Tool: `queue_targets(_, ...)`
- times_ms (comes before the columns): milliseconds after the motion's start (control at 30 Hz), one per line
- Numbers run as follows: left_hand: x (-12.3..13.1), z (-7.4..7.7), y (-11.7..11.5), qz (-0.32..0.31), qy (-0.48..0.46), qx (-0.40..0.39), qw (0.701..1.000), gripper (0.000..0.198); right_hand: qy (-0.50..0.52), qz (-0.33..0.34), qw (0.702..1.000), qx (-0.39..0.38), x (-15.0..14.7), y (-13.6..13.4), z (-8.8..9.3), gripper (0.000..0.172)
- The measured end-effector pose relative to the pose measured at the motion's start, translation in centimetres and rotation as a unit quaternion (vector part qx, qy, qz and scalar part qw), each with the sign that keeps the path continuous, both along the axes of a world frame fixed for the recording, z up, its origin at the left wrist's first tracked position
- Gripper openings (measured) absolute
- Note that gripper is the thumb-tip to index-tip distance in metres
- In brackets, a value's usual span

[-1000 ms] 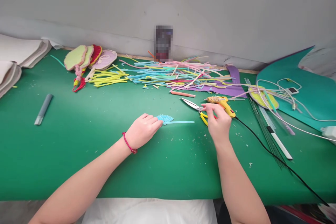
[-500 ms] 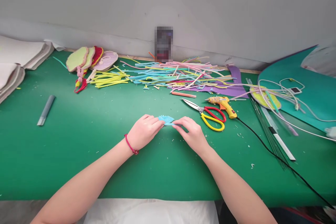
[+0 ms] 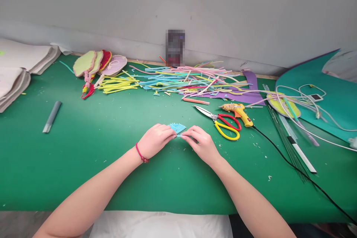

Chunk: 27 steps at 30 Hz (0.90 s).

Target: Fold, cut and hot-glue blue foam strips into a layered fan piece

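Note:
A small blue fan-shaped piece of pipe cleaners (image 3: 178, 128), with ridged rows, shows just beyond my fingertips. My left hand (image 3: 156, 139), with a red bracelet at the wrist, is closed on the left end of this piece; its fingers hide that part. My right hand (image 3: 203, 143) pinches a thin light blue pipe cleaner (image 3: 179, 136) along the near edge of the piece. This strip bridges the short gap between both hands, and left fingertips touch it too. Scissors (image 3: 220, 121) with red and yellow handles lie to the right of my right hand.
A yellow glue gun (image 3: 238, 112) lies behind the scissors, its black cord running right. Loose pipe cleaners (image 3: 181, 78) are heaped along the wall. Finished fans (image 3: 86, 63) lie back left, near a grey tube (image 3: 52, 117). Thin wires (image 3: 284, 139) and a white cable are at right.
The right fingertips have come closer to the left ones, and less of the light blue strip shows between them. More of the blue piece is visible. The view has shifted slightly.

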<state>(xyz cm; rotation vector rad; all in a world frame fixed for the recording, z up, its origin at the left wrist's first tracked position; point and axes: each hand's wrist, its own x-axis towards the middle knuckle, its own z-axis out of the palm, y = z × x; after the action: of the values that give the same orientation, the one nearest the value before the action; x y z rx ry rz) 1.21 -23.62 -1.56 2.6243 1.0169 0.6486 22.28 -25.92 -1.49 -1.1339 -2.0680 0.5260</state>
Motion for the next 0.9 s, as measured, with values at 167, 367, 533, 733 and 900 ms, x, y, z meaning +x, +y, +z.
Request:
queue_targets(167,0.0,0.2,0.0,-0.005,-0.005,-0.004,1.0,0.024,-0.013,0.017,1.0,0.007,0.1,0.1,-0.1,0.012)
queue_targets(367,-0.1,0.1,0.0,-0.022,0.035,0.024,0.999,0.026,-0.023,0.025,0.999,0.021,0.6,0.4,0.1,0.013)
queue_targets(533,-0.1,-0.3,0.1,-0.063,0.043,0.029,0.997,0.03,-0.009,0.054,0.998,0.0,1.0,0.5,0.1,0.015)
queue_targets(733,-0.1,0.7,-0.2,-0.172,0.048,0.023,0.984,0.026,-0.005,0.153,0.984,-0.091,2.2,1.0,0.1,0.014)
queue_targets(900,0.1,1.4,-1.2,-0.23,0.071,-0.014,0.97,0.026,0.002,0.205,0.96,-0.19,2.4,1.0,0.9,0.015)
